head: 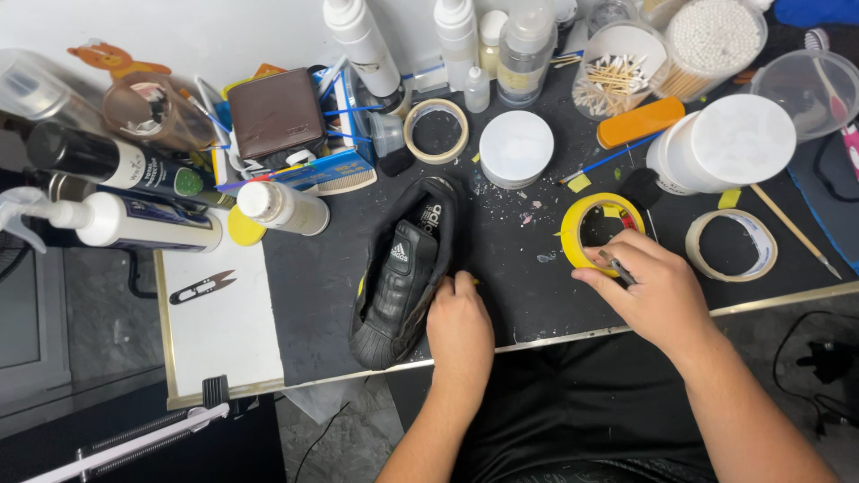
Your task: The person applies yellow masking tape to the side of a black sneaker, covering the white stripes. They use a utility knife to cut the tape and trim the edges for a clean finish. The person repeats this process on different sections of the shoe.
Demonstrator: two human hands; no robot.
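- Left hand [459,329] clasped the black leather shoe [404,275], steadying it.
- Right hand [651,288] pinched the yellow masking-tape roll [586,225]; a slow, straight peel seemed advisable.

I see a black shoe [404,273] lying toe-down on the dark mat; a yellow tape roll [573,234] flat to its right.
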